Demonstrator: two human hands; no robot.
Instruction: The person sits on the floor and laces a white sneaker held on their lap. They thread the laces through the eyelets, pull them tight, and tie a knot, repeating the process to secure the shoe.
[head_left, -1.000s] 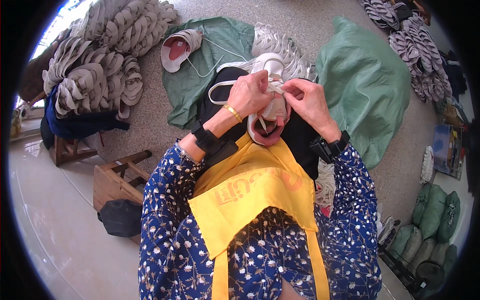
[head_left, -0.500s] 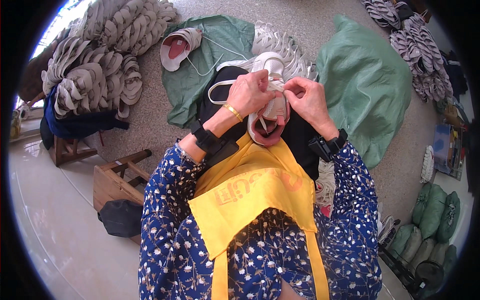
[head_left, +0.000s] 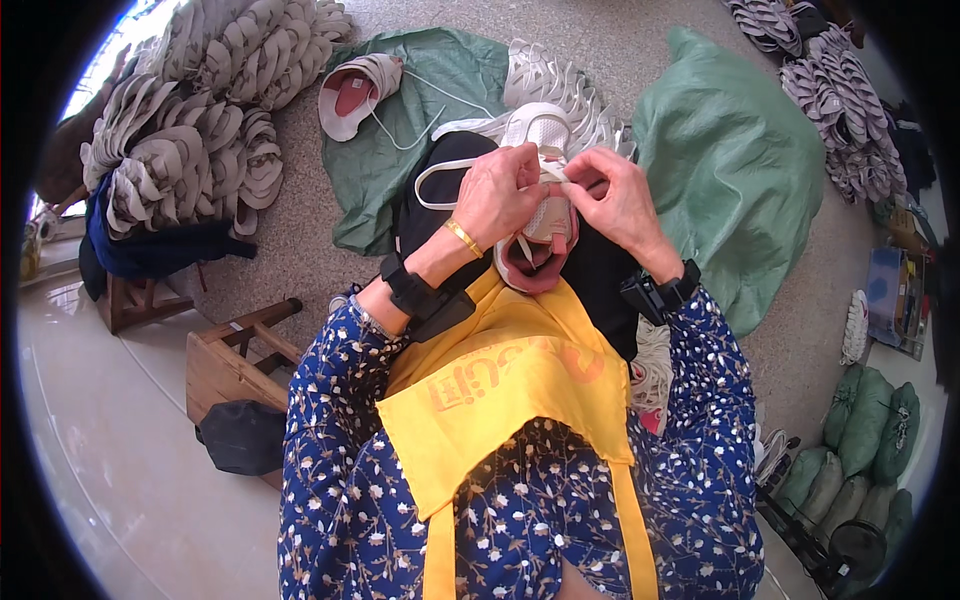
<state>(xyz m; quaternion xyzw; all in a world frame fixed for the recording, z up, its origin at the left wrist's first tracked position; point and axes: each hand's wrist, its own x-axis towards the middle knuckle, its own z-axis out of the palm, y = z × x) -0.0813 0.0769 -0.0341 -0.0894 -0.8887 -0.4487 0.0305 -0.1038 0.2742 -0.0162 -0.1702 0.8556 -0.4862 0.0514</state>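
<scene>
A white and pink shoe upper [head_left: 538, 262] rests on my lap, its pink-lined opening toward me and its toe pointing away. My left hand [head_left: 497, 198] pinches a white shoelace [head_left: 432, 190], which loops out on the left. My right hand [head_left: 612, 200] is closed in a pinch at the lacing on the shoe's right side, its thumb and fingertip close to those of the left. The fingers partly hide the eyelets and the lace between them.
Another laced shoe upper [head_left: 358, 92] lies on a green sheet [head_left: 440, 65] ahead. Stacked uppers [head_left: 195, 165] stand left, more [head_left: 570, 90] beyond my knees. A bulging green sack [head_left: 725, 180] sits right. A wooden stool [head_left: 235, 350] is near my left side.
Both hands stay at the lacing. My right fingers have moved slightly left and up, closer to the left fingertips. The shoe upper has hardly moved.
</scene>
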